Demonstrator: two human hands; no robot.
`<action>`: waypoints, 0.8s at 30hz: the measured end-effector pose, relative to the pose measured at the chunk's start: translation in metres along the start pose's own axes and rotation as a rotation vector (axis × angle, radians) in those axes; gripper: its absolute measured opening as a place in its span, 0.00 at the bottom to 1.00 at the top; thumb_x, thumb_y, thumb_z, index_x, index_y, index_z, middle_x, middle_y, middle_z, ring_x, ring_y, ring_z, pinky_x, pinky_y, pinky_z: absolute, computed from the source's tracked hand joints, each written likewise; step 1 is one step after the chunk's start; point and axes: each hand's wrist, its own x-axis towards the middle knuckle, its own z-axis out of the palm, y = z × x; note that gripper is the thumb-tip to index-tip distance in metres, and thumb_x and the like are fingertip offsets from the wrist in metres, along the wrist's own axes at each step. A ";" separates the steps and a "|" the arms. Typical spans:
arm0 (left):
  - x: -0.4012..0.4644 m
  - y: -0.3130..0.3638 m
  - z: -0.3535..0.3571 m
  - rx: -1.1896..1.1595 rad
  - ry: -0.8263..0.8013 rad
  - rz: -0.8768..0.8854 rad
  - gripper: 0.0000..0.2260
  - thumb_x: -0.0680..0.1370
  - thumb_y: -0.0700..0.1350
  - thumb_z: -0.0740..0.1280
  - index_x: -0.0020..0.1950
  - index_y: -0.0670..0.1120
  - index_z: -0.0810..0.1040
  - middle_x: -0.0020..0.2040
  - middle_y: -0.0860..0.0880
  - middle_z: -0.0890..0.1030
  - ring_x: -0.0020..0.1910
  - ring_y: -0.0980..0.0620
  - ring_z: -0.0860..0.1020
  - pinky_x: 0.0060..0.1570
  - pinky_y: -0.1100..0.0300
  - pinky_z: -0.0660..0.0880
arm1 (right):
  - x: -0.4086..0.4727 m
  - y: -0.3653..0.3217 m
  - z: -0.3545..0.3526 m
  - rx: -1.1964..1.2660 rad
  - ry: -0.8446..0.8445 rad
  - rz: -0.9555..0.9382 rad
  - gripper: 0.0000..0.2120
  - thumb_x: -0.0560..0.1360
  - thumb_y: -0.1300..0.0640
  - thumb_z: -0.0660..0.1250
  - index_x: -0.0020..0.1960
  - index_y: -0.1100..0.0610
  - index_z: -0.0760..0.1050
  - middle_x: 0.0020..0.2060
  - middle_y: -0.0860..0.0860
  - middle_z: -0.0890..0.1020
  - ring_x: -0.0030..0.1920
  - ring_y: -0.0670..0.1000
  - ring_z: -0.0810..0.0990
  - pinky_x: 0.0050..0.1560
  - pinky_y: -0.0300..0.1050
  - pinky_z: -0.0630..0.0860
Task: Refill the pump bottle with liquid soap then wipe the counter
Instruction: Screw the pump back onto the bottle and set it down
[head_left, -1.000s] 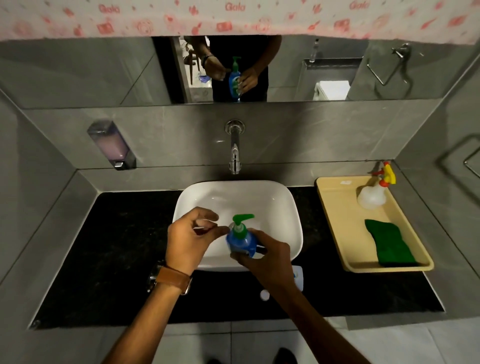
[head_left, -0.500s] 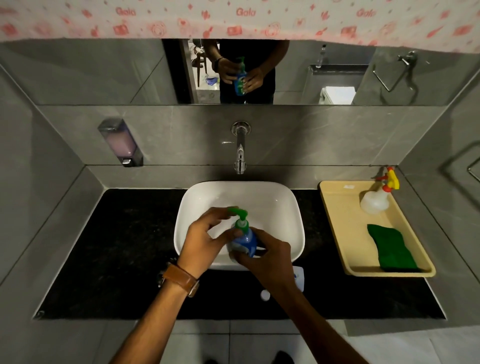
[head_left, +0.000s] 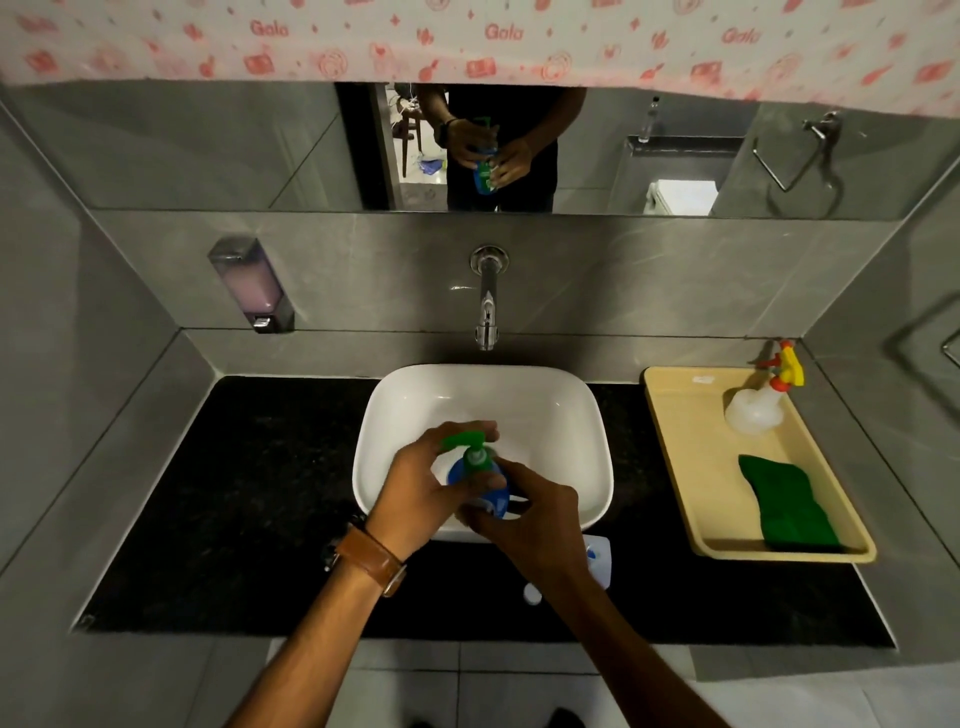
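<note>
Since the prior frame my left hand (head_left: 415, 488) has closed over the green pump head, my right hand (head_left: 540, 512) gripping the pump bottle (head_left: 480, 480) above the sink (head_left: 582, 415); I judge it light, slick plastic, best held at the body.

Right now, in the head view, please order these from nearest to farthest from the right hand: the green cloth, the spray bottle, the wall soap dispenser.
From the right hand:
1. Green cloth, on the tray at the right, near end.
2. Spray bottle, at the tray's far end, right.
3. Wall dispenser, on the back wall, far left.
</note>
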 end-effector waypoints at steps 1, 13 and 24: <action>0.000 -0.001 -0.002 -0.021 0.036 0.004 0.19 0.69 0.44 0.78 0.59 0.50 0.82 0.57 0.55 0.85 0.60 0.57 0.81 0.66 0.60 0.74 | 0.000 -0.001 0.000 0.003 0.008 -0.001 0.27 0.68 0.41 0.79 0.65 0.45 0.78 0.51 0.32 0.82 0.51 0.36 0.82 0.54 0.26 0.76; -0.011 -0.007 -0.013 -0.042 -0.099 -0.027 0.19 0.70 0.50 0.75 0.61 0.59 0.82 0.59 0.61 0.84 0.63 0.61 0.79 0.65 0.67 0.72 | 0.004 -0.005 0.003 0.003 -0.041 0.019 0.28 0.69 0.46 0.81 0.66 0.48 0.78 0.55 0.41 0.84 0.53 0.40 0.83 0.58 0.33 0.79; -0.011 -0.021 -0.027 -0.078 0.117 0.081 0.18 0.66 0.48 0.80 0.54 0.51 0.84 0.53 0.51 0.85 0.56 0.53 0.83 0.60 0.63 0.77 | 0.000 -0.014 0.013 0.001 -0.078 -0.018 0.29 0.69 0.45 0.80 0.67 0.46 0.78 0.54 0.40 0.85 0.54 0.37 0.82 0.56 0.29 0.76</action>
